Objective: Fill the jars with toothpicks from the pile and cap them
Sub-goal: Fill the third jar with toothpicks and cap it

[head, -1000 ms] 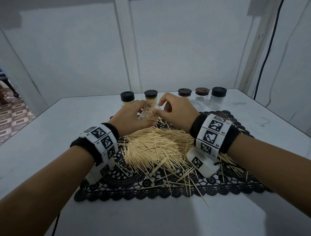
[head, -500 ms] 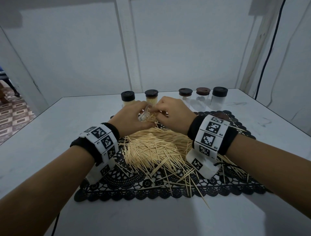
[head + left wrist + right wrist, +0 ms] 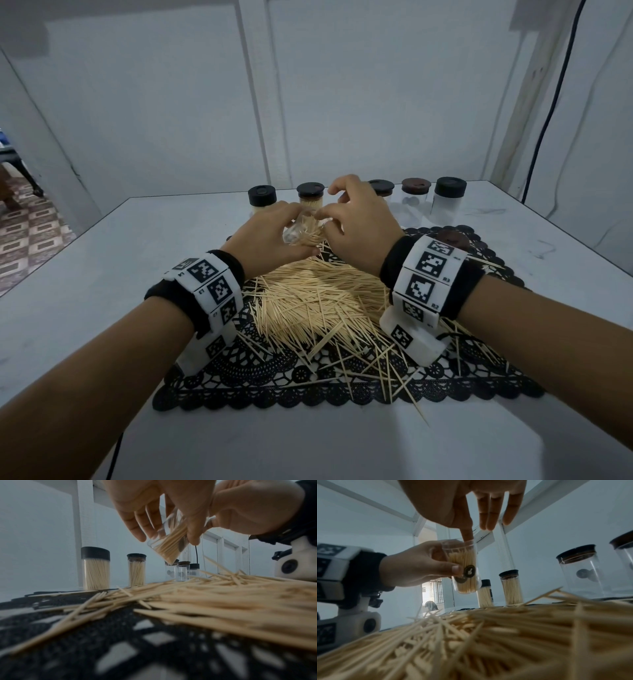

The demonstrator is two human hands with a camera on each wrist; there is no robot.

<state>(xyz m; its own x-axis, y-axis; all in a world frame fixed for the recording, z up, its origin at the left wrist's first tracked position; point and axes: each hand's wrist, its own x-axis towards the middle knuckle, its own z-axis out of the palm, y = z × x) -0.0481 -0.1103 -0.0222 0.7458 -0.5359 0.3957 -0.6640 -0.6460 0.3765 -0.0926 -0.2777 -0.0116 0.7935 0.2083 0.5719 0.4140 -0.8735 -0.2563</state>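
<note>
Left hand [image 3: 270, 236] noted above far edge of toothpick pile [image 3: 318, 301], fingers and thumb curled round open clear jar [image 3: 464, 566], held off the mat and tilted. Jar partly filled with toothpicks. Right hand [image 3: 359, 219] at jar mouth, index fingertip [image 3: 468, 536] pressed into the opening, other fingers loosely extended, nothing gripped. Pile spread on black lace mat [image 3: 239, 387]. Five capped jars [image 3: 310, 198] ranged behind on white table [image 3: 102, 274]; two leftmost filled.
</note>
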